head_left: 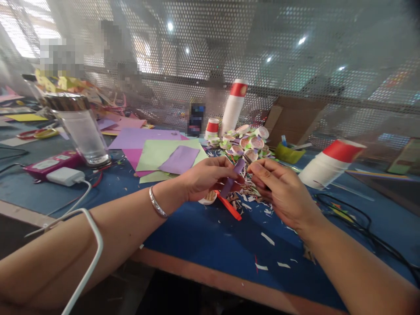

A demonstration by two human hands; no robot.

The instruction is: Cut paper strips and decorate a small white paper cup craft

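Over the middle of the blue table (203,236), my left hand (205,177) is closed and pinches a narrow purple paper strip (232,178). My right hand (282,192) meets it from the right, fingers pinched on the strip's upper end. A silver bangle (157,203) circles my left wrist. Under the hands lie red-handled scissors (229,208), a small round paper piece (208,199) and several paper scraps (254,199).
Purple and green paper sheets (164,157) lie behind the hands. A pile of decorated cup pieces (247,142) and stacked red-rimmed paper cups (234,105) stand farther back; another cup stack (330,164) lies at right. A glass jar (83,131), a white charger (64,176) and cables (361,223) are around.
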